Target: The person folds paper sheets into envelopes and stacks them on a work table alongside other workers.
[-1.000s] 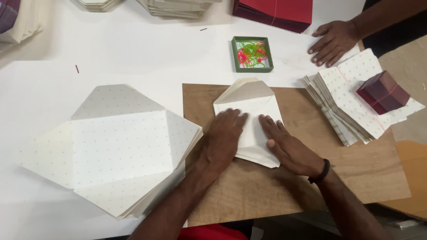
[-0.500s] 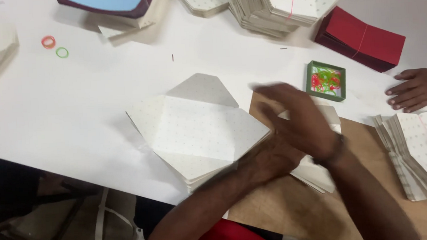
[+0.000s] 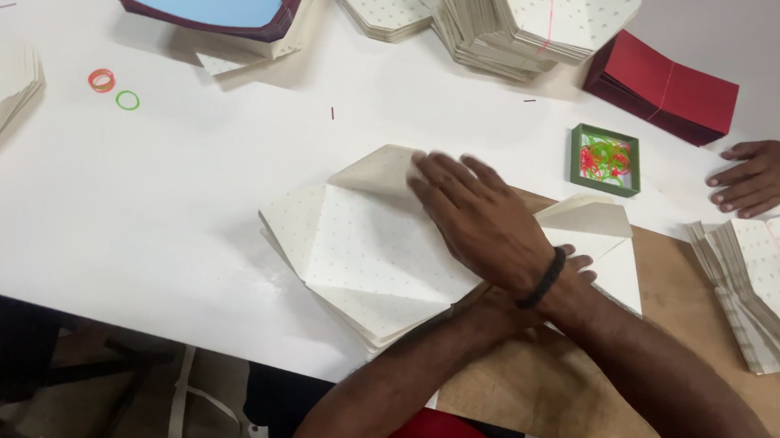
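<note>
Two loose rubber bands [image 3: 102, 80] lay far left on the white bench [image 3: 136, 198]. Stack of unfolded dotted envelope blanks [image 3: 365, 248] sat mid-bench. Right hand [image 3: 480, 213] crossed over onto its top flap, fingers [image 3: 437, 175] spread flat, nothing pinched. Looked like taking the top blank; lifting one would need an edge separated from the stack. Left hand [image 3: 574, 271] was mostly hidden under the right wrist, on the folded envelope [image 3: 603, 233] on the wooden board [image 3: 685, 318]; couldn't tell its fingers' state. Small green tray [image 3: 578, 158] held red and green rubber bands. Co-worker's hand [image 3: 757, 178] rested flat far right.
</note>
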